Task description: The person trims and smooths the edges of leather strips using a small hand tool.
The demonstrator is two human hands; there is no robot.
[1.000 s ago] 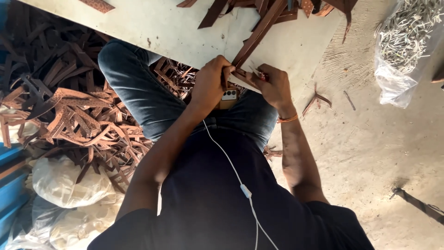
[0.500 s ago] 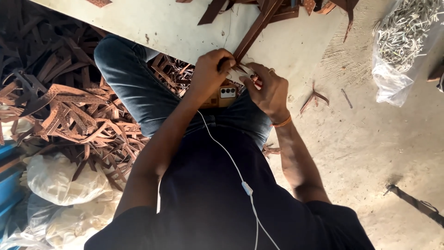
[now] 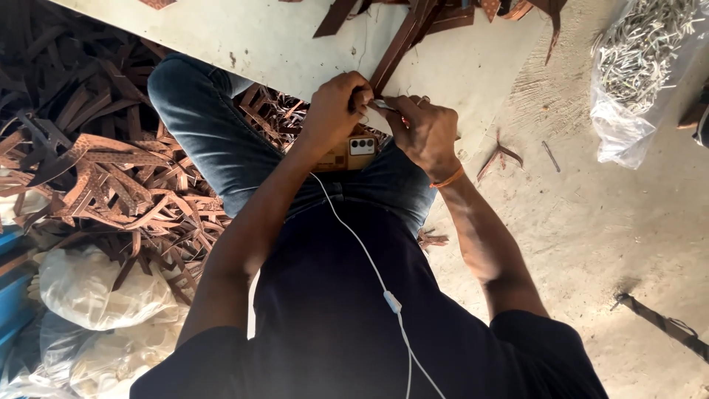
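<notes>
Since the earlier pictures the two hands have drawn closer together over the lap, and the long brown strip (image 3: pixel 399 46) now runs up and away from them at a steeper slant across the pale board (image 3: pixel 281 44).

As for progress: a big heap of brown patterned strips (image 3: pixel 111 177) lies on the near left beside the leg, and only a few strips remain at the far edge of the board; which pile is worked and which is waiting cannot be told.

Containers next. A clear plastic bag (image 3: pixel 628 125) at the far right holds a mass of small pale metal pieces. Whitish sacks (image 3: pixel 96 288) sit at the near left, their contents hidden.

The left hand (image 3: pixel 336 107) is closed in a tight grip on the near end of the strip. The right hand (image 3: pixel 428 133) pinches a small shiny metal piece (image 3: pixel 384 106) against that same end. A phone (image 3: pixel 353 151) rests on the lap just below them, with a white earphone cable (image 3: pixel 369 266) trailing down.
</notes>
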